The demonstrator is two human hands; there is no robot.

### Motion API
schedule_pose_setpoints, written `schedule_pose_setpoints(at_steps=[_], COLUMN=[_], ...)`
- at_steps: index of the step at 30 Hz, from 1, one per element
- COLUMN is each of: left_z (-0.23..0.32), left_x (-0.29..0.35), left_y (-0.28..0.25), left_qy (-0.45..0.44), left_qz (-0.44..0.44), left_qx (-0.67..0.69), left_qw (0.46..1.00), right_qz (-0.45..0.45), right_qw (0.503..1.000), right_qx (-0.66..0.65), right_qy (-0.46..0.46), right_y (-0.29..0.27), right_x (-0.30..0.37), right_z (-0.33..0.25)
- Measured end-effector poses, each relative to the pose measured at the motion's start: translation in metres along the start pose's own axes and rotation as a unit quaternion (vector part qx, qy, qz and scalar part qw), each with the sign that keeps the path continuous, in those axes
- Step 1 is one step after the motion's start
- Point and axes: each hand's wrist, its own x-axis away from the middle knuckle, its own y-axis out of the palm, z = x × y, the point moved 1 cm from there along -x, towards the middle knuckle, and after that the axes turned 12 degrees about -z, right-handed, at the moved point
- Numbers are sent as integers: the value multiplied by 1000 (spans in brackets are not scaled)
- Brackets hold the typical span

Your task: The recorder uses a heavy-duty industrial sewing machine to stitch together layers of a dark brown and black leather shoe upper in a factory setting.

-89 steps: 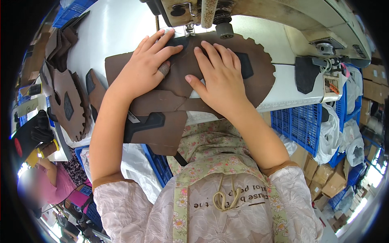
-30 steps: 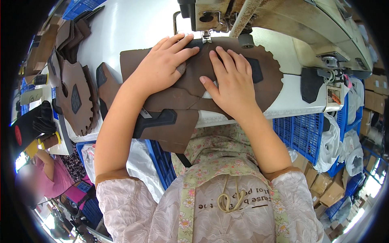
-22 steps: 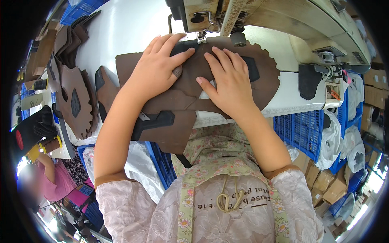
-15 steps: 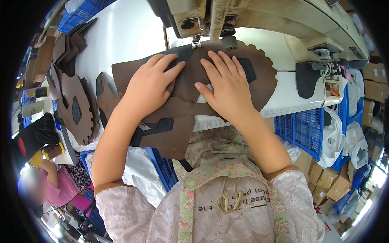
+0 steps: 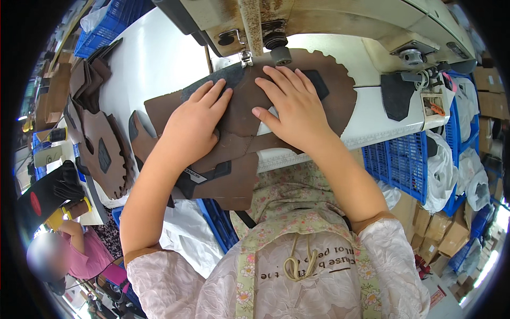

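A large brown leather-like panel [image 5: 340,98] with a notched right edge lies on the white sewing table. Its dark upper piece [image 5: 232,75] reaches the presser foot [image 5: 246,59] of the sewing machine [image 5: 329,24]; I cannot tell whether the foot is down. My left hand [image 5: 192,123] rests on the panel left of the foot, fingers stretched. Just right of the foot, my right hand [image 5: 295,109] lies flat with fingers apart, beside a black patch [image 5: 319,85]. Toward me, a brown flap [image 5: 234,183] with a black strip hangs over the table edge.
Similar brown pieces [image 5: 103,154] are stacked at the left. A black cut piece [image 5: 397,95] lies on the right side of the table. Blue crates [image 5: 396,165] stand below at right. Another person in a pink top [image 5: 93,255] is at the far left.
The whole view has shifted slightly, with machine and table appearing further left. Both hands stay flat on the panel, which has moved little, if at all, under the machine.
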Motion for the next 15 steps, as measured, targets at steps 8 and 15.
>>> schedule_pose_setpoints(at_steps=[8,15], left_z=[-3,4], left_x=[-4,-7], left_y=[11,20], left_qy=[7,-22], left_qz=[42,71], left_qx=[-62,-102], left_qw=[997,992], right_qz=[-7,-12], right_qw=[1000,1000], right_qx=[-8,-1], right_qy=[-3,-17], right_y=[-1,-2], right_x=[0,-1], right_z=[3,10])
